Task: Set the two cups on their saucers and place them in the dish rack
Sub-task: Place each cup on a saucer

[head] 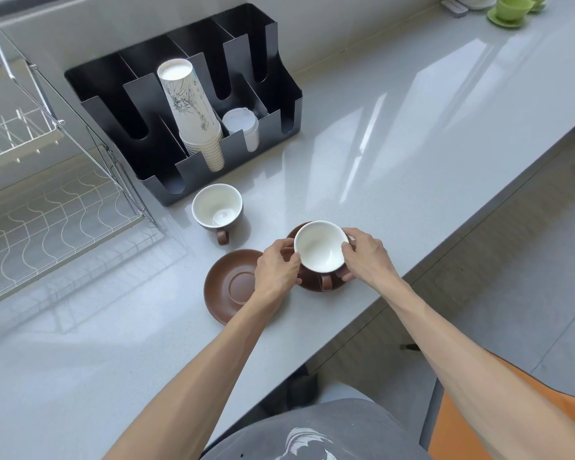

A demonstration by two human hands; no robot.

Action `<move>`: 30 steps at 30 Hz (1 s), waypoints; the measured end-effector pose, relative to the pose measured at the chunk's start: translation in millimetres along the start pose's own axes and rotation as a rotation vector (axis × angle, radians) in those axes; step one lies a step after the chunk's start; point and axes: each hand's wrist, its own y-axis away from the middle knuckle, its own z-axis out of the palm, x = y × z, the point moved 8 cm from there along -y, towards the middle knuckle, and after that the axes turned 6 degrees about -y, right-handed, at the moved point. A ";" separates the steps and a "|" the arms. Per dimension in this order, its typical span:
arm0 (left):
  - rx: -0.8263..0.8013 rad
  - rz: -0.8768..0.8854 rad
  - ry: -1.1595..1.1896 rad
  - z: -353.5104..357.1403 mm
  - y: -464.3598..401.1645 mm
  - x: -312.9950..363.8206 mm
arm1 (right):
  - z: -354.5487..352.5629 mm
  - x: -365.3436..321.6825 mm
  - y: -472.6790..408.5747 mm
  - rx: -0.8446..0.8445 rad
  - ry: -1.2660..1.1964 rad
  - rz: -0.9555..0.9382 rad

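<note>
A brown cup with a white inside [320, 247] sits over a brown saucer [341, 284] near the counter's front edge, its handle toward me. My left hand [276, 272] grips the cup's left side and my right hand [364, 257] grips its right side. Whether the cup rests on the saucer or hovers just above it I cannot tell. A second brown saucer [234, 288] lies bare to the left, partly under my left wrist. The other cup [217, 207] stands on the counter behind it, handle toward me. The wire dish rack [57, 207] stands at the far left.
A black cup organiser [279, 104] with a stack of paper cups [195, 111] and white lids [241, 126] stands behind the cups. Green cups on saucers [510, 8] sit at the far right corner. The counter's front edge [445, 250] runs diagonally on the right.
</note>
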 end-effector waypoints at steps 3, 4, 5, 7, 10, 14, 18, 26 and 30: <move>-0.017 -0.012 -0.046 -4.0 -1.2 1.7 | -1.9 -3.0 -0.4 -0.017 0.050 -0.008; -0.026 -0.013 -0.067 -5.5 -1.8 2.8 | -4.0 -4.8 -0.4 -0.002 0.114 -0.016; -0.034 -0.009 -0.091 -7.5 -2.3 4.2 | -7.3 -6.9 -0.7 0.026 0.198 -0.020; -0.037 0.012 -0.130 -14.6 -2.6 7.0 | -14.8 -13.8 -1.1 0.090 0.333 -0.032; 0.005 0.022 -0.177 -34.2 -5.3 6.8 | -23.0 -34.0 -4.3 0.144 0.373 -0.076; 0.104 -0.005 -0.186 -73.0 -8.2 4.3 | -19.8 -67.9 -14.6 0.169 0.321 -0.160; 0.189 -0.057 -0.158 -113.5 -12.2 -7.1 | 3.1 -99.2 -22.8 0.133 0.272 -0.229; 0.318 -0.097 -0.083 -166.9 -21.8 -30.0 | 69.9 -141.8 -42.3 -0.029 0.174 -0.275; 0.335 -0.129 -0.048 -179.9 -35.6 -36.5 | 96.6 -155.3 -55.2 -0.080 0.155 -0.270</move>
